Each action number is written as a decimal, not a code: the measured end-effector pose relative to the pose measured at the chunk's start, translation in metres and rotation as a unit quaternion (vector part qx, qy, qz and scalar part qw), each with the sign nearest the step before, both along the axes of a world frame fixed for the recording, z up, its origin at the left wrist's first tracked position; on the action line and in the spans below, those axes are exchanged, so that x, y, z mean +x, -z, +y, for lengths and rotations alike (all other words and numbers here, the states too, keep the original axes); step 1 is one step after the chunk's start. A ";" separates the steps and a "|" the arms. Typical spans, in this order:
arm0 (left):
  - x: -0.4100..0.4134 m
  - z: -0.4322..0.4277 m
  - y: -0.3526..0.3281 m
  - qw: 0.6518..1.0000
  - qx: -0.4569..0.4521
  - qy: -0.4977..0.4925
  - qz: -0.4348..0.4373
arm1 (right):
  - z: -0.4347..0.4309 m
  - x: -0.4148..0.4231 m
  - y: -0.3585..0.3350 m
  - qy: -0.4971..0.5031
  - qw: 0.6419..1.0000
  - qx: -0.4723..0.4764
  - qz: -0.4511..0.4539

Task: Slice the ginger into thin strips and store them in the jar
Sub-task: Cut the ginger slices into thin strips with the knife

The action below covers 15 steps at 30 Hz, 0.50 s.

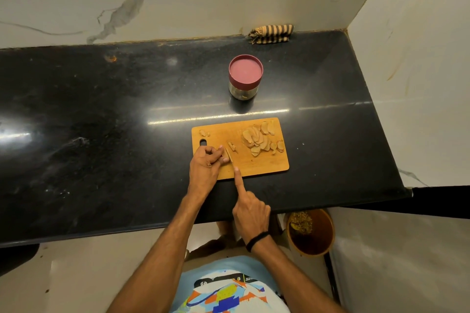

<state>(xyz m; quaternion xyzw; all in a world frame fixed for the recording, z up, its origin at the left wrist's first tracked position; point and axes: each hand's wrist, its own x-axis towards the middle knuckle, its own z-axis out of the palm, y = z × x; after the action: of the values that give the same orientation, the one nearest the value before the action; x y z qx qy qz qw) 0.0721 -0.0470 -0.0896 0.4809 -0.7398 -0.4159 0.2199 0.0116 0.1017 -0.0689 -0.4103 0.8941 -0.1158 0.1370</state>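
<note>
Fingers (223, 159) of left hand (207, 166) pinch one ginger piece (227, 154); right hand (250, 213) grips one knife (230, 157); one board (254, 165), one jar (245, 79).

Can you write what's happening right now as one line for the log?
step: cutting strips | left hand: pinning ginger piece | right hand: knife, forefinger along spine | ginger slices: piled on cutting board | jar: lid on

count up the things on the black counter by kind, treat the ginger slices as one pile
cutting board: 1
jar with its red lid on: 1
knife: 1
pile of ginger slices: 1
striped cloth: 1
total: 5
</note>
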 end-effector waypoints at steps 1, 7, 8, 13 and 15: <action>0.000 0.000 -0.001 1.000 0.011 -0.002 0.003 | 0.000 -0.001 0.001 -0.001 1.000 -0.009 -0.004; 0.002 0.000 -0.005 0.999 0.039 -0.007 -0.006 | -0.007 -0.008 0.001 0.021 0.994 -0.073 -0.074; 0.003 0.000 -0.006 0.999 0.042 -0.009 -0.008 | -0.008 -0.009 0.000 0.026 0.993 -0.076 -0.082; 0.004 -0.001 -0.008 0.999 0.033 -0.005 -0.023 | -0.010 -0.019 -0.003 0.054 0.972 -0.097 -0.205; 0.004 -0.001 -0.009 0.999 0.032 0.002 -0.025 | -0.008 -0.022 -0.005 0.077 0.955 -0.116 -0.263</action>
<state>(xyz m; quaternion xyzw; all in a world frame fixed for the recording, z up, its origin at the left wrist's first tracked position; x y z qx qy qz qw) 0.0765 -0.0483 -0.0806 0.4969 -0.7322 -0.4276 0.1846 -0.0104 0.0941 -0.0638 -0.3079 0.8359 -0.3330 0.3090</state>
